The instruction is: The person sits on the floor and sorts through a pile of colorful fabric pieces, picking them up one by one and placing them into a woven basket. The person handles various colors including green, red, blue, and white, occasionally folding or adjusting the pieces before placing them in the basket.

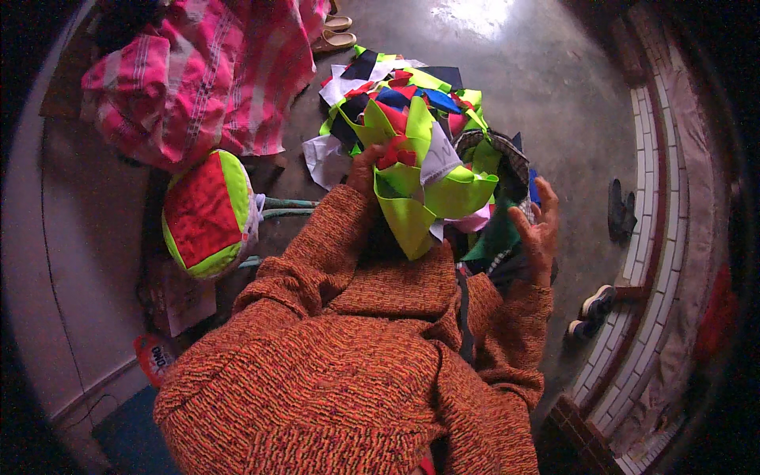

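Observation:
My left hand [366,168] is closed on a bunch of fabric scraps, with a bright yellow-green piece [400,194] and a small red piece [400,153] at its fingers. A white piece [440,158] stands up among them. To the right, my right hand [538,227] has its fingers spread and curved, holding nothing. Beside it a black-and-white checked cloth [514,150] and a dark green piece [495,229] lie over my lap. Beyond my hands, a heap of mixed scraps [384,99] in yellow-green, red, blue, black and white rests on the floor.
At my left is a round red and yellow-green padded seat [207,214] with pale green legs. A pink checked cloth [198,87] hangs behind it. Beige slippers [336,36] lie near the heap. Dark shoes [594,310] and dark sandals [621,210] stand by the white-tiled edge [643,182] at right.

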{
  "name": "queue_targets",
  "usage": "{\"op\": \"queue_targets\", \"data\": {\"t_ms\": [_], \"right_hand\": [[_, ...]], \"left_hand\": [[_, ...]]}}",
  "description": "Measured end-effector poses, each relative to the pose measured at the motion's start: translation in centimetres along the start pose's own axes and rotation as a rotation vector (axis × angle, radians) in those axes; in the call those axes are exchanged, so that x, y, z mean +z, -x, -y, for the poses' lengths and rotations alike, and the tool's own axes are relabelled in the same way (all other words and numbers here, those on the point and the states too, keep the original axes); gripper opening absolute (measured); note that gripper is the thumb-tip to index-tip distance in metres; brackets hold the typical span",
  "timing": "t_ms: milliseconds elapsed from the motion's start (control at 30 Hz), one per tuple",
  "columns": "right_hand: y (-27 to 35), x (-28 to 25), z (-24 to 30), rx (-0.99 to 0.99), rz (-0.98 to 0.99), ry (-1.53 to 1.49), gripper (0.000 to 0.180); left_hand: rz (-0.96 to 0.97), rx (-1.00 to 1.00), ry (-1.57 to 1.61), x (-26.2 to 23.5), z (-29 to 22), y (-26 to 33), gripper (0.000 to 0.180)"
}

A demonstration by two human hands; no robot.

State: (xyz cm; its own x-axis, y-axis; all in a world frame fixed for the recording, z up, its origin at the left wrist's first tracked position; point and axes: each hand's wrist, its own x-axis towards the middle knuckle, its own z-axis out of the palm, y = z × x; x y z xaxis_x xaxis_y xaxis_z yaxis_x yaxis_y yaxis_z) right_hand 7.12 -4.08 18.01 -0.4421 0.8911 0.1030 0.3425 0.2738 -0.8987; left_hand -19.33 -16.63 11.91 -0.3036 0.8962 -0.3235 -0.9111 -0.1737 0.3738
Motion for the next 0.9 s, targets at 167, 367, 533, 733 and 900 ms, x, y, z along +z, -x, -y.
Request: {"op": "queue_targets", "data": {"t_ms": [167,367,533,733,900], "right_hand": [[-1.7,4.5,6.6,-0.482,0.254,0.016,0.059],[-2.1,8.7,4.8,-0.52,0.211,0.06,0.022],[-1.8,8.3,3.1,-0.269,0.199,-0.233,0.017],[-1.4,6.3,2.8,0.008,0.111,-0.581,0.017],[-1.0,5.3,5.0,-0.13,-0.079,-0.559,0.008]], "left_hand": [[0.195,-0.067,0.061,0.4,-0.3,0.1,0.043],[-0.184,-0.151,-0.272,4.2,-0.7,1.2,0.04],[0.103,-0.248,-0.097,1.1,-0.1,-0.2,0.04],[0.082,-0.241,-0.095,1.9,-0.2,0.1,0.042],[0.023,-0.157,-0.104,3.0,0.2,-0.1,0.043]]}}
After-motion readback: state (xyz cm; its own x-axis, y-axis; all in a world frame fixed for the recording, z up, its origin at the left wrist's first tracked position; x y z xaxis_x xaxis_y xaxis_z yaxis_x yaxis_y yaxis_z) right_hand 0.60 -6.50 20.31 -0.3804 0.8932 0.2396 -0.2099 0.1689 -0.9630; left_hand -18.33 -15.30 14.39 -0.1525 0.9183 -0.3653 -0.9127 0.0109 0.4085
